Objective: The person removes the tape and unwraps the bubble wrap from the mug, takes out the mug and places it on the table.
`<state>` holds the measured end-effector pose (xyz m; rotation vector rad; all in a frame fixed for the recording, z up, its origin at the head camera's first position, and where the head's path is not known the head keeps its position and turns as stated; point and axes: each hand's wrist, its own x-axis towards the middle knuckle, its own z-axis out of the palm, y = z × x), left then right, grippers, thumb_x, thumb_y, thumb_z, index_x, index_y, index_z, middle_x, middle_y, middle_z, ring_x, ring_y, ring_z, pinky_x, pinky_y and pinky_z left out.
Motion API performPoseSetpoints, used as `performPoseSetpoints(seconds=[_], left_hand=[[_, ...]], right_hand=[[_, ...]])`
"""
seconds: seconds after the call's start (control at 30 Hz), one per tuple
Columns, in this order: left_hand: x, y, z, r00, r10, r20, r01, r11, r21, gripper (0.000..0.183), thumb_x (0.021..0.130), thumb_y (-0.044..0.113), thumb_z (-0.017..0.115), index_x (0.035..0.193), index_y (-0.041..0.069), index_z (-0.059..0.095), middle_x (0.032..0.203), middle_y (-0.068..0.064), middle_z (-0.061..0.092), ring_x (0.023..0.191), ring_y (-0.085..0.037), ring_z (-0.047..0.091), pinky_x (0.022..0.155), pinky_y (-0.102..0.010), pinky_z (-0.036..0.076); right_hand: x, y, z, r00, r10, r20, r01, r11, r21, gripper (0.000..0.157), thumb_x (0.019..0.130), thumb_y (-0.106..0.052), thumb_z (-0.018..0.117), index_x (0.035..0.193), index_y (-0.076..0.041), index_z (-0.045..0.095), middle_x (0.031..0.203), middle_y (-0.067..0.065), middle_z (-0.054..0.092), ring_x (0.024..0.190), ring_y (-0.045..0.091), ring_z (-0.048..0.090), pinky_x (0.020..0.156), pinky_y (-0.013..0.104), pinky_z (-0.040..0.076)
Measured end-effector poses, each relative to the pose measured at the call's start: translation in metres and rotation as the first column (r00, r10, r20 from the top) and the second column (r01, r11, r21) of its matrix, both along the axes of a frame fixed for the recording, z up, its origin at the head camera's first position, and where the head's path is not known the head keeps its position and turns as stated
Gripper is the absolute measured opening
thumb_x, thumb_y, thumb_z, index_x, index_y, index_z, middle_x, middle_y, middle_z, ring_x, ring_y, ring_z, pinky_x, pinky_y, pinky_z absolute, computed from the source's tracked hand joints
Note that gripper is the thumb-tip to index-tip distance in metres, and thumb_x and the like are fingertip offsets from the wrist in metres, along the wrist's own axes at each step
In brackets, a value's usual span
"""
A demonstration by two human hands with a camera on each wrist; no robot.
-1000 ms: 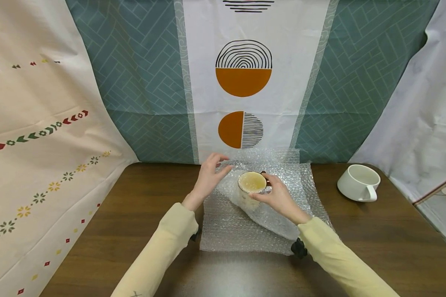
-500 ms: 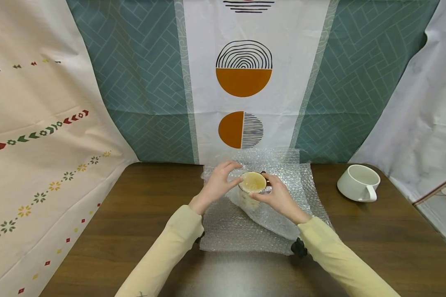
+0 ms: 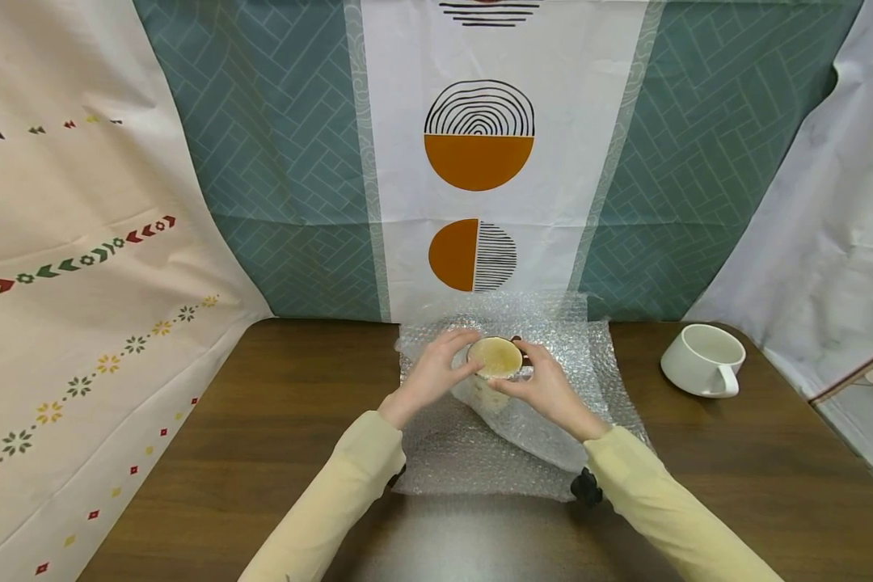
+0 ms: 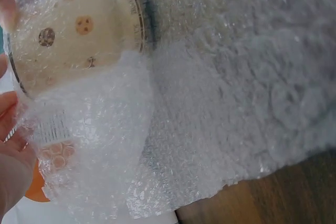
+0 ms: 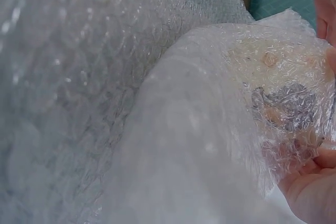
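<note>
A cream mug (image 3: 496,356) with a dark rim stands on bubble wrap (image 3: 451,453), part of the wrap drawn up around its side. Its small printed figures show through the film in the left wrist view. My left hand (image 3: 436,368) curves around the mug's left side, thumb at the rim and fingers beyond it. On the right, my right hand (image 3: 541,384) grips the mug, thumb in front and fingers by the dark handle. A loose fold of wrap trails from the mug toward my right wrist. The mug's base is hidden by wrap.
A white cup (image 3: 702,360) stands on the wooden table (image 3: 247,436) at the far right, its handle toward me. A patterned cloth (image 3: 473,162) hangs behind, and the wrap's back edge rises against it.
My left hand has come in from the left to the mug's rim, its thumb and fingers closing around that side. My right hand and the mug have stayed in place.
</note>
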<state>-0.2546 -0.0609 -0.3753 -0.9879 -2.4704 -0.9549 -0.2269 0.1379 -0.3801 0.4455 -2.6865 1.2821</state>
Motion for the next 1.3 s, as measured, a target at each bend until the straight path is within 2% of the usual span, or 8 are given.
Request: performPoseSetpoints(seconds=[0.2, 0.37, 0.73, 1.03, 1.3], left_hand=[[0.003, 0.003, -0.001, 0.999, -0.010, 0.031, 0.010, 1.000, 0.006, 0.039, 0.086, 0.017, 0.064, 0.119, -0.001, 0.056, 0.120, -0.010, 0.053, 0.112, -0.023, 0.047, 0.093, -0.032, 0.035], [0.004, 0.005, -0.001, 0.999, -0.011, 0.039, 0.011, 1.000, -0.001, 0.037, 0.086, 0.016, 0.064, 0.118, -0.001, 0.057, 0.120, -0.010, 0.054, 0.111, -0.023, 0.048, 0.093, -0.032, 0.036], [0.004, 0.004, 0.001, 0.998, 0.002, 0.070, -0.001, 1.000, -0.015, 0.037, 0.086, 0.019, 0.064, 0.118, 0.001, 0.058, 0.120, -0.009, 0.054, 0.111, -0.023, 0.048, 0.092, -0.033, 0.036], [0.003, 0.004, 0.001, 0.995, 0.005, 0.097, -0.003, 1.000, -0.012, 0.038, 0.086, 0.020, 0.064, 0.118, 0.001, 0.058, 0.120, -0.008, 0.054, 0.112, -0.023, 0.047, 0.093, -0.032, 0.035], [0.003, 0.003, 0.001, 0.995, 0.014, 0.099, -0.013, 1.000, -0.018, 0.037, 0.086, 0.020, 0.064, 0.118, 0.002, 0.058, 0.119, -0.007, 0.054, 0.111, -0.022, 0.048, 0.092, -0.032, 0.036]], right_hand=[[0.002, 0.001, 0.002, 1.000, 0.004, 0.017, -0.004, 1.000, -0.005, 0.084, 0.070, -0.037, 0.077, 0.132, 0.005, 0.038, 0.122, 0.022, 0.044, 0.101, 0.032, 0.048, 0.073, 0.040, 0.047], [0.003, 0.004, 0.005, 0.998, 0.037, 0.045, -0.037, 0.999, -0.003, 0.087, 0.072, -0.039, 0.075, 0.134, 0.006, 0.034, 0.126, 0.025, 0.040, 0.105, 0.035, 0.047, 0.073, 0.041, 0.048], [-0.002, 0.014, 0.010, 0.990, 0.125, 0.070, -0.123, 0.992, -0.039, 0.073, 0.081, -0.031, 0.069, 0.133, 0.009, 0.035, 0.129, 0.026, 0.039, 0.107, 0.038, 0.048, 0.076, 0.041, 0.047], [-0.014, 0.027, 0.012, 0.993, 0.061, 0.100, -0.063, 0.998, 0.012, 0.067, 0.085, -0.034, 0.063, 0.133, 0.005, 0.037, 0.123, 0.024, 0.045, 0.111, 0.039, 0.044, 0.082, 0.048, 0.042], [-0.023, 0.037, 0.014, 0.977, 0.099, 0.187, -0.097, 0.995, -0.023, 0.068, 0.087, -0.037, 0.059, 0.136, 0.003, 0.033, 0.131, 0.023, 0.039, 0.118, 0.038, 0.037, 0.089, 0.051, 0.036]])
